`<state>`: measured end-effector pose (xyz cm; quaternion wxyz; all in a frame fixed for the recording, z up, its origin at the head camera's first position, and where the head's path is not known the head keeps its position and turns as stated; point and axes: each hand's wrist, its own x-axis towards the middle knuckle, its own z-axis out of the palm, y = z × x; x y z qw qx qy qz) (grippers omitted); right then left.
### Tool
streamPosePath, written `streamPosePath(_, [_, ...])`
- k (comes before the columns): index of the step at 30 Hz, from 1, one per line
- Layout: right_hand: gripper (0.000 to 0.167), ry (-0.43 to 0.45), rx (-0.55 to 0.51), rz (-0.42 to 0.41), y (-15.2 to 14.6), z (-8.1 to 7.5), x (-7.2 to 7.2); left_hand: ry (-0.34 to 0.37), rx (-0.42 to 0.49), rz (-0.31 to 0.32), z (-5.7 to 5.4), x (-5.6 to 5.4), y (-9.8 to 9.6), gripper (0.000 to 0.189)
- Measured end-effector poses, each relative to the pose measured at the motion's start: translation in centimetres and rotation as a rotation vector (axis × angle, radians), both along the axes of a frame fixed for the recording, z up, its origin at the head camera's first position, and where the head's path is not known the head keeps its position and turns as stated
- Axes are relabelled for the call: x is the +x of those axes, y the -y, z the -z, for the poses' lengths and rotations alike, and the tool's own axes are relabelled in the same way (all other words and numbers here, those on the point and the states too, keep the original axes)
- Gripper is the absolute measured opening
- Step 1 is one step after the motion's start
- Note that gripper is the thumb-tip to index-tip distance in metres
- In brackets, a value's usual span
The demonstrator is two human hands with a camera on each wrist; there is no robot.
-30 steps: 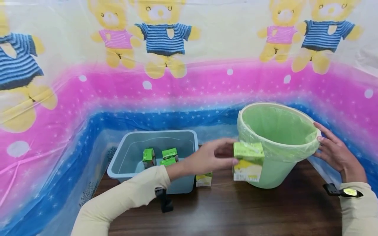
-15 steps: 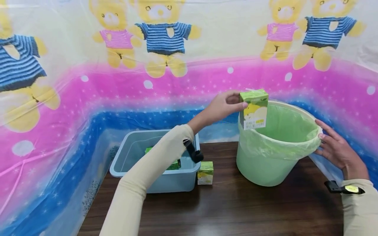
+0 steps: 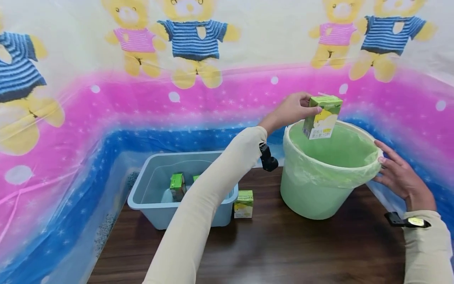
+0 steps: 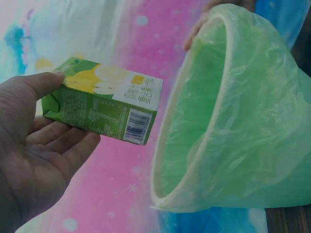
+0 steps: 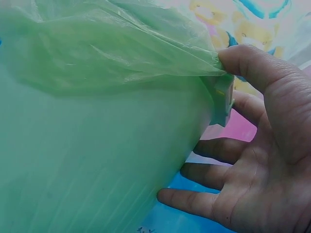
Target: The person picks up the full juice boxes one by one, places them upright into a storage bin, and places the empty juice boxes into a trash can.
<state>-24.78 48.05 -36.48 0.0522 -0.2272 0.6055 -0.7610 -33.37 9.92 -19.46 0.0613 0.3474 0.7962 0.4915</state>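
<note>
A green-and-yellow juice box (image 3: 322,117) hangs slightly tilted over the mouth of a light green trash bin (image 3: 312,197). My left hand (image 3: 295,107) pinches it near its top, thumb on the front; in the left wrist view the thumb rests on one face of the juice box (image 4: 104,102) and the fingers lie below. At the bin's right side, my right hand (image 3: 408,179) holds the rim. In the right wrist view, the right thumb presses the liner at the edge while the spread fingers of the right hand (image 5: 262,160) reach along the outer wall.
A grey-blue plastic tub (image 3: 152,215) stands on the left, with green juice boxes (image 3: 177,183) inside, partly hidden by the left sleeve (image 3: 202,205). Another juice box (image 3: 243,205) stands beside the tub on the dark wooden table (image 3: 276,252). A bear-print sheet (image 3: 248,94) surrounds the table.
My left hand has lifted the juice box from in front of the bin, up and rightward over its opening. My right hand has stayed on the rim.
</note>
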Motion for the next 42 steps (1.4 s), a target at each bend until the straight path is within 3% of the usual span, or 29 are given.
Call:
streamPosePath(7, [0.062, 0.017, 0.021, -0.03, 1.4, -0.2, -1.5, -0.026, -0.028, -0.024, 1.4, -0.7, 0.5, 0.04])
streamPosePath(12, [0.062, 0.013, 0.006, -0.063, 1.7, 0.0, -2.0, -0.014, 0.001, -0.048, 1.4, -1.0, 0.8, 0.038])
streamPosePath(18, [0.062, 0.011, -0.004, -0.083, 1.7, 0.2, -2.0, -0.01, 0.022, -0.06, 1.4, -1.0, 1.0, 0.037])
streamPosePath(37, [0.061, 0.052, -0.004, -0.091, 1.2, 1.1, -1.5, 0.043, 0.047, -0.063, 4.0, -0.9, 1.2, 0.054])
streamPosePath(42, [0.061, 0.057, -0.004, -0.076, 0.9, 1.2, -1.3, 0.059, 0.094, -0.065, 3.5, -0.8, 2.6, 0.051])
